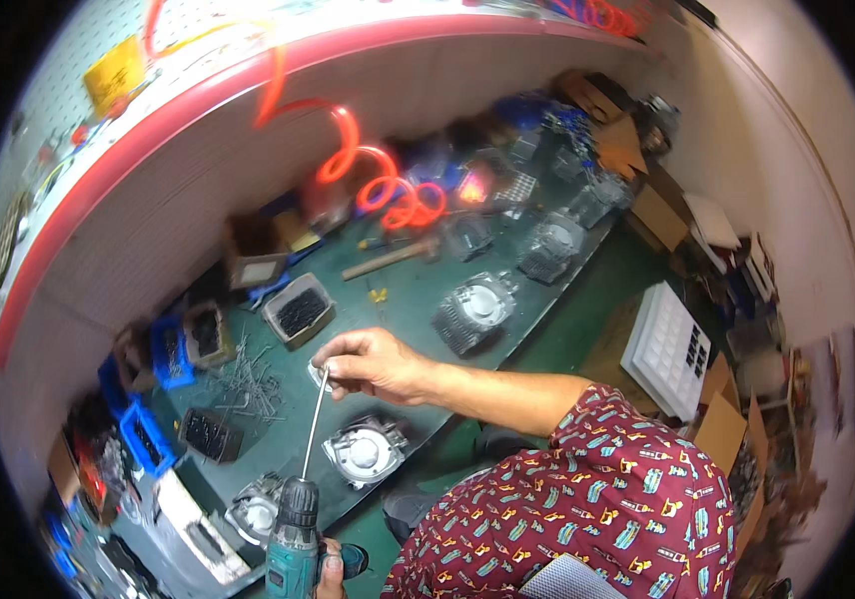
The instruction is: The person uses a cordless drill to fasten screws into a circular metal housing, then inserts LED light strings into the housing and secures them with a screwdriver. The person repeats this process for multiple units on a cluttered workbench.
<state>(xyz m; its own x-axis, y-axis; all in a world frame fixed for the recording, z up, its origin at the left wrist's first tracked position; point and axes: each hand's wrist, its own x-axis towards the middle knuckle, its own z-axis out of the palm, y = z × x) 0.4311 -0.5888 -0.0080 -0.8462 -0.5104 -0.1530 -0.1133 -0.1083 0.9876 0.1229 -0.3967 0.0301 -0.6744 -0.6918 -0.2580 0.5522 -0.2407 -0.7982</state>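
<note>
My right hand (373, 361) reaches out over the green workbench (403, 299) and pinches the far end of a long thin metal rod (313, 429). The rod runs back into the chuck of a teal cordless drill (293, 544) at the bottom edge. My left hand (329, 580) grips the drill's handle and is mostly cut off by the frame. A finned grey metal cylinder (363, 451) lies on the bench just below the rod. A similar one (256, 514) sits beside the drill's chuck.
More finned cylinders (474, 309) (550, 245) line the bench's edge. There are loose metal studs (243, 384), a grey box of dark screws (298, 309), blue bins (170, 349), a wooden-handled hammer (388, 258) and a coiled orange hose (388, 190). A white tray (669, 349) and cardboard boxes stand to the right.
</note>
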